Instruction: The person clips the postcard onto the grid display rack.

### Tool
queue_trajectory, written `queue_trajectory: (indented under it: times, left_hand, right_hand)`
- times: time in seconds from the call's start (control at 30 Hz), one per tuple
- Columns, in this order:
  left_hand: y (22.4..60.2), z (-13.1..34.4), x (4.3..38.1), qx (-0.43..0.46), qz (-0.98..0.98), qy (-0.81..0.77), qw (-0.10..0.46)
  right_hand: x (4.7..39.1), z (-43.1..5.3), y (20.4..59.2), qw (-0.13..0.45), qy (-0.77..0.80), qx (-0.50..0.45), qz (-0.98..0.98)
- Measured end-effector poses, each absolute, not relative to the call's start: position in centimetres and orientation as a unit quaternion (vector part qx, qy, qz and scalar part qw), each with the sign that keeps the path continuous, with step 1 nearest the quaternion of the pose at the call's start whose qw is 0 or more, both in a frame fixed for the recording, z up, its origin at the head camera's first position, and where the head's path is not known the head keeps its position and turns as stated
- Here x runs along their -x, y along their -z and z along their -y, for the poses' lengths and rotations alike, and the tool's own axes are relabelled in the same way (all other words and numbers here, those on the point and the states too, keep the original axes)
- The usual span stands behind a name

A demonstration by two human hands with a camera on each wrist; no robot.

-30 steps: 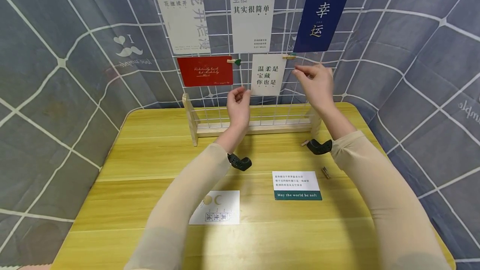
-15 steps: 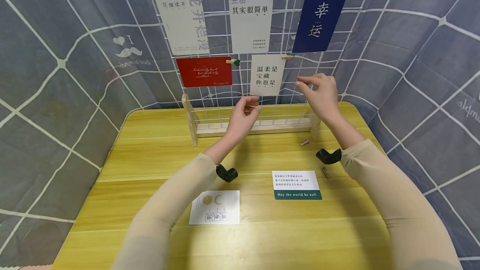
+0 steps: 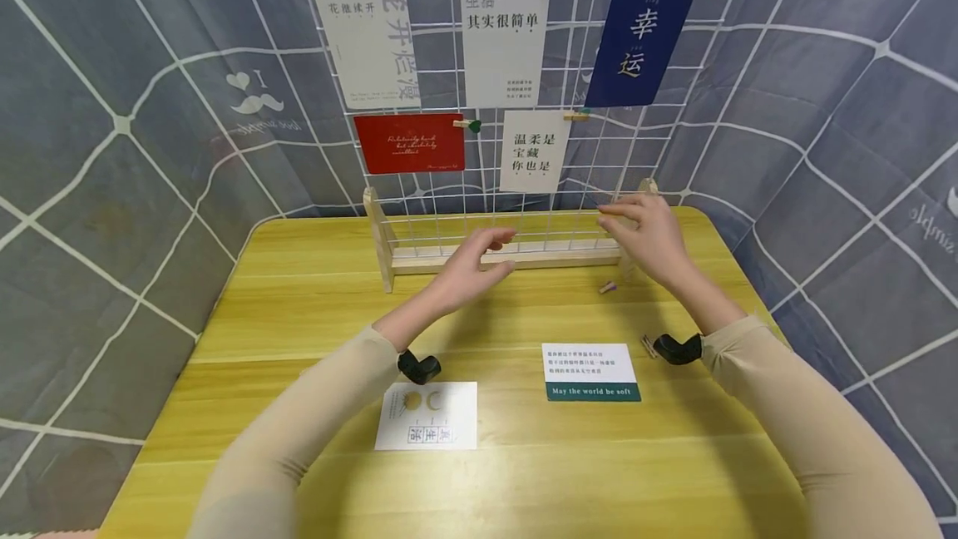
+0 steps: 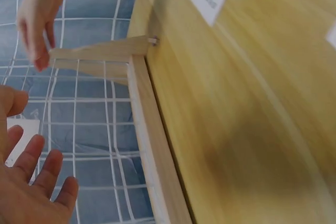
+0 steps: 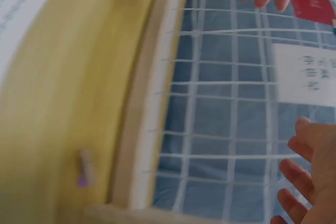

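Both hands are empty in front of a white wire grid rack (image 3: 524,223) in a wooden stand. My left hand (image 3: 473,273) hovers before the lower wires, fingers spread in the left wrist view. My right hand (image 3: 649,238) is by the rack's right post, its fingers loosely bent in the right wrist view. Above and between them hangs a small white card (image 3: 530,177), held at its top right corner by a wooden clothespin (image 3: 575,116). A red card (image 3: 410,158) with a green-heart clothespin (image 3: 470,126) hangs to its left.
Along the rack's top hang two white cards, left (image 3: 359,56) and middle (image 3: 500,56), and a blue card (image 3: 636,40), all clipped. On the table lie a moon-printed card (image 3: 427,431), a green-and-white card (image 3: 591,373), a purple-tipped clothespin (image 3: 608,287) and another clothespin (image 3: 649,346).
Both hands have come down and away from the small white card. The left hand's fingers have spread, and the right hand has sunk towards the rack's right post. The cards still hang in place.
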State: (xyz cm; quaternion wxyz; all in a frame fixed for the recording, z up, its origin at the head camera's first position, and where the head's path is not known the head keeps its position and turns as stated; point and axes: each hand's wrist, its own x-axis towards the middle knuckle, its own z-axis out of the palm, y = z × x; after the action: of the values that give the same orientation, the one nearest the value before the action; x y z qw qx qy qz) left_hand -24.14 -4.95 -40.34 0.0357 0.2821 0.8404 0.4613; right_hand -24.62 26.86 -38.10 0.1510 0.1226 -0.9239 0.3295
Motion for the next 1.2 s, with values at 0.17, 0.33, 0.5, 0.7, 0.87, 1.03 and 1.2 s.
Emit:
queue_trajectory:
  times: [0.17,0.33,0.5,0.7,0.87,1.03,1.2]
  left_hand:
    - [41.4,7.2,22.8,-0.279,-0.865,-0.414,0.060]
    - [42.5,9.7,21.3,-0.292,-0.886,-0.353,0.070]
    - [43.1,11.3,20.2,-0.314,-0.898,-0.300,0.078]
    - [43.4,13.2,19.0,-0.319,-0.902,-0.272,0.106]
    - [43.7,14.7,18.1,-0.317,-0.900,-0.276,0.117]
    - [44.4,16.1,17.1,-0.318,-0.899,-0.275,0.122]
    - [45.1,17.5,15.9,-0.308,-0.903,-0.266,0.141]
  right_hand:
    - [23.0,-28.1,41.4,0.142,-0.304,-0.145,0.931]
    - [21.2,-29.0,43.9,0.096,-0.306,-0.137,0.937]
    - [20.1,-30.1,45.3,0.051,-0.293,-0.126,0.946]
    - [19.3,-31.4,46.0,0.032,-0.287,-0.120,0.950]
    - [19.1,-32.5,46.1,0.023,-0.279,-0.112,0.953]
    - [18.8,-33.4,46.6,0.020,-0.274,-0.114,0.955]
    - [18.1,-34.2,47.2,0.014,-0.274,-0.117,0.954]
